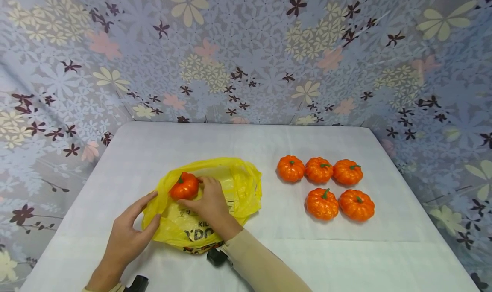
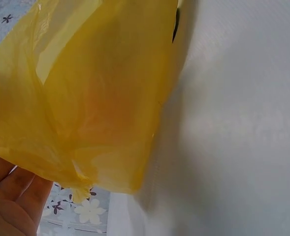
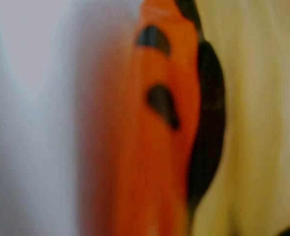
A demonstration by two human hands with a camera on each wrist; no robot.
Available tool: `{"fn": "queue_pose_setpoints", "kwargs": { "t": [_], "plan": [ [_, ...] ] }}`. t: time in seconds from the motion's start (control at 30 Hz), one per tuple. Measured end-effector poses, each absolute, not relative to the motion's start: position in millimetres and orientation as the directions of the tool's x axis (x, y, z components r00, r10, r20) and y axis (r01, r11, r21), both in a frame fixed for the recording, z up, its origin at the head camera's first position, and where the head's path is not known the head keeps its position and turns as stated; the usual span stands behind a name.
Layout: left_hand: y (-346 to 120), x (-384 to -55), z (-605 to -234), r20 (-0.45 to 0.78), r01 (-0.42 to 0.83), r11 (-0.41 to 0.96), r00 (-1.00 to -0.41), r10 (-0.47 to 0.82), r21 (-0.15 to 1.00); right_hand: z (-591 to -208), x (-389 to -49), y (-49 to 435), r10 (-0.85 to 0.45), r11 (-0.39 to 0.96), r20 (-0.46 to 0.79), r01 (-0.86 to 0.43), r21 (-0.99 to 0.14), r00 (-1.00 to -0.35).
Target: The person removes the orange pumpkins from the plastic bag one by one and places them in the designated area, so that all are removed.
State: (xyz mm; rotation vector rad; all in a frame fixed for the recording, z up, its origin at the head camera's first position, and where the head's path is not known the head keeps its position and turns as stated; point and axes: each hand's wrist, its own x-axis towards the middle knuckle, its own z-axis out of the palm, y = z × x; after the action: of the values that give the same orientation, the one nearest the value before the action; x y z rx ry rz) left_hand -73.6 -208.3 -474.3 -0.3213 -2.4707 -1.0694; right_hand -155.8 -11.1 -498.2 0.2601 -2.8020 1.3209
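Observation:
A yellow plastic bag (image 1: 215, 215) with dark lettering lies spread on the table, its mouth open upward. Within it, on the left side, sits a small orange-red pumpkin (image 1: 185, 186) with a green stem. My right hand (image 1: 209, 202) reaches into the bag and holds this pumpkin between thumb and fingers. At the bag's left edge, my left hand (image 1: 128, 236) touches the plastic with thumb and fingers spread apart. The left wrist view shows the bag's yellow side (image 2: 105, 98) with fingers (image 2: 26, 191) beside it. Close up and blurred, the right wrist view shows the bag's orange-and-black print (image 3: 157, 147).
Several orange pumpkins with green stems stand right of the bag, among them a back-row one (image 1: 291, 169) and a front-row one (image 1: 356, 205). The white-covered table (image 1: 173, 140) ends at the back against a floral cloth (image 1: 246, 61), which also hangs along both sides.

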Motion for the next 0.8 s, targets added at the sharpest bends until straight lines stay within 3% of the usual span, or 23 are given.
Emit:
{"fn": "queue_pose_setpoints", "kwargs": {
  "t": [0.2, 0.47, 0.8],
  "plan": [
    [-208, -72, -471, 0.485, 0.384, 0.656, -0.874, 0.032, 0.649, -496, -152, -4, -0.121, 0.505, 0.076, -0.127, -0.854, -0.990],
    [-211, -72, -474, 0.492, 0.385, 0.660, -0.870, 0.027, 0.645, -487, -144, 6, -0.107, 0.491, 0.004, -0.056, -0.869, -0.994],
    [-210, -72, -476, 0.541, 0.443, 0.618, -0.841, 0.035, 0.650, -471, -129, 23, -0.147, 0.445, 0.051, -0.112, -0.889, -0.988]
  ]
}}
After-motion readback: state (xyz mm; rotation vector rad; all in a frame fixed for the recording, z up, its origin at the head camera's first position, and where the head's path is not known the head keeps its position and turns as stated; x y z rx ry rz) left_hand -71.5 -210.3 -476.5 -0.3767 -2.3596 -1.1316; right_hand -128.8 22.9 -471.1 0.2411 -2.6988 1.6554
